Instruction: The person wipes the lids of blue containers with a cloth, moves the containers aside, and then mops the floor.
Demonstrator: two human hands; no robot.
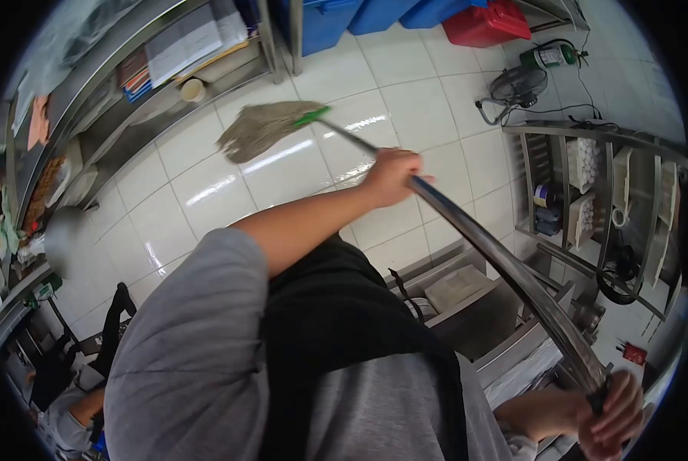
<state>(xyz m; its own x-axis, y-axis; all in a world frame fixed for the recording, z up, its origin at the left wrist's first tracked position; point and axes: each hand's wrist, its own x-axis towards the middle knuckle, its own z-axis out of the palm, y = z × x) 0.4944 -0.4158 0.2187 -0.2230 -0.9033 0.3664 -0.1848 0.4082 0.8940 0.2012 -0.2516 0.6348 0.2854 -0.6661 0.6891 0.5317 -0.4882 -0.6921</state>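
A mop with a grey-beige string head (267,131) lies spread on the white tiled floor. Its green clamp (311,116) joins the strings to a long metal handle (505,265), which slants across the view to the lower right. My left hand (392,177) is closed around the handle partway down, nearer the mop head. At the upper end of the handle, by its dark tip, my right hand (613,415) is wrapped around it, fingers curled.
Steel shelving with papers (182,46) runs along the left. Blue bins (329,23), a red box (486,23) and a black fan (517,86) stand at the far side. A rack with egg trays (582,165) is right. Another person (71,419) is at lower left.
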